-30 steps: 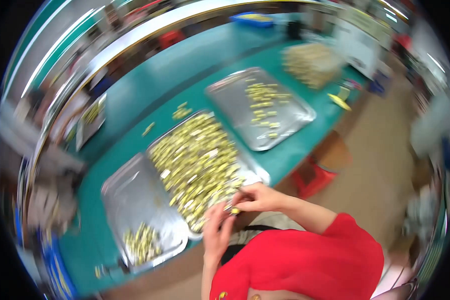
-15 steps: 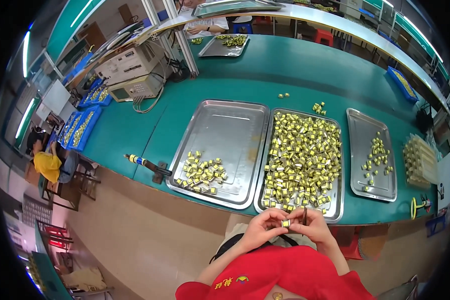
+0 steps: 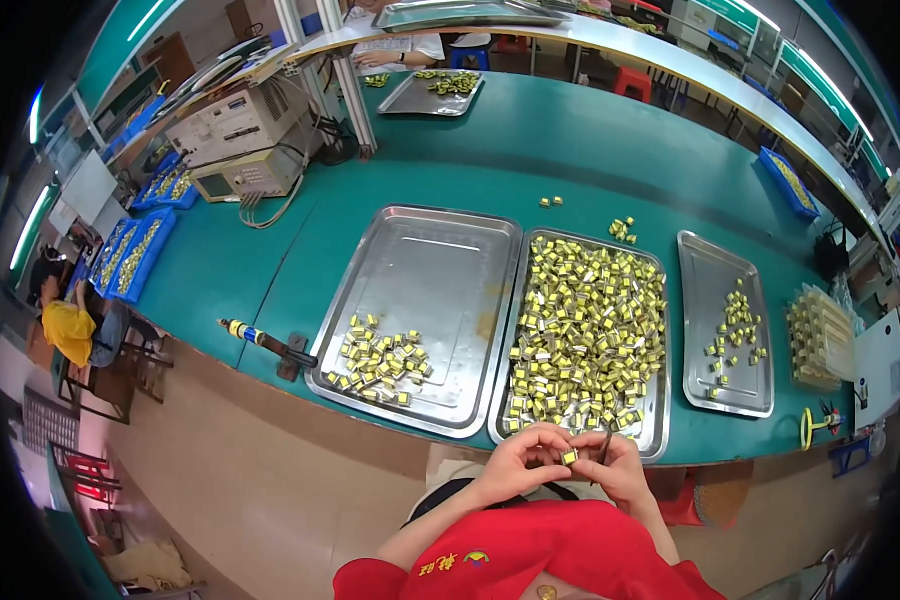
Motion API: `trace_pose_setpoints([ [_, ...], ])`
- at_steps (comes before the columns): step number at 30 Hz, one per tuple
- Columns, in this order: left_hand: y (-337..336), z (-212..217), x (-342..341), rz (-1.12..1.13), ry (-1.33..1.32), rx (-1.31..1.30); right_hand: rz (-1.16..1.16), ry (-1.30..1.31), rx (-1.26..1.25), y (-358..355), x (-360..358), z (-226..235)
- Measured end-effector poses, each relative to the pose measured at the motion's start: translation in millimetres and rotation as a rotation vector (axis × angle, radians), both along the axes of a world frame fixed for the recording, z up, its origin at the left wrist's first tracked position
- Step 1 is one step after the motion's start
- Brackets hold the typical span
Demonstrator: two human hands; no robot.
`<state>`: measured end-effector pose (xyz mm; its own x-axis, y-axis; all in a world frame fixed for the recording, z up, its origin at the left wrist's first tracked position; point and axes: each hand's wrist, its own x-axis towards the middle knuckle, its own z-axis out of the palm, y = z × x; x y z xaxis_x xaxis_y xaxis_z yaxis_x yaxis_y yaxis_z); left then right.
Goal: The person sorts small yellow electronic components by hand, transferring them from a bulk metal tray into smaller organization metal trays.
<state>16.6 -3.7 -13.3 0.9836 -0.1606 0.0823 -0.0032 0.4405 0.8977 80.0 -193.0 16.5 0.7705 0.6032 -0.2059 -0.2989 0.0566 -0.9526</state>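
Observation:
My left hand (image 3: 520, 466) pinches a small yellow-taped transformer (image 3: 569, 457) between thumb and fingers, just in front of the table edge. Close against it, my right hand (image 3: 623, 472) has a slim dark tool (image 3: 605, 446) gripped in its fingers, possibly tweezers; the lower part is hidden by the hand. The right fingertips come up to the transformer. Directly beyond both hands lies a metal tray (image 3: 659, 425) heaped with the same yellow transformers (image 3: 585, 335). To its left, a second tray (image 3: 435, 265) carries a smaller group of them in its near left part.
On the right, a narrower tray (image 3: 715, 280) holds scattered transformers. Stacked pale plastic trays (image 3: 820, 340) stand past it. A clamped tool with a yellow and blue handle (image 3: 255, 335) juts from the table's left front edge. Instruments (image 3: 240, 145) sit at the back left. Another person works across the table.
The whole view has shifted, so the trays and table sit further left in the picture. The transformer has been tilted slightly between my fingers; both hands keep their hold.

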Motion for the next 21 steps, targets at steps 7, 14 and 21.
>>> trace_pose_setpoints([
  [7,9,11,-4,0.080,0.030,-0.002,0.100,-0.334,-0.087,7,6,9],
  [14,16,23,-15,0.071,0.059,-0.066,0.204,-0.439,-0.036,13,7,15],
  [21,10,23,-15,0.092,0.077,-0.090,0.146,-0.570,0.003,16,6,14],
])
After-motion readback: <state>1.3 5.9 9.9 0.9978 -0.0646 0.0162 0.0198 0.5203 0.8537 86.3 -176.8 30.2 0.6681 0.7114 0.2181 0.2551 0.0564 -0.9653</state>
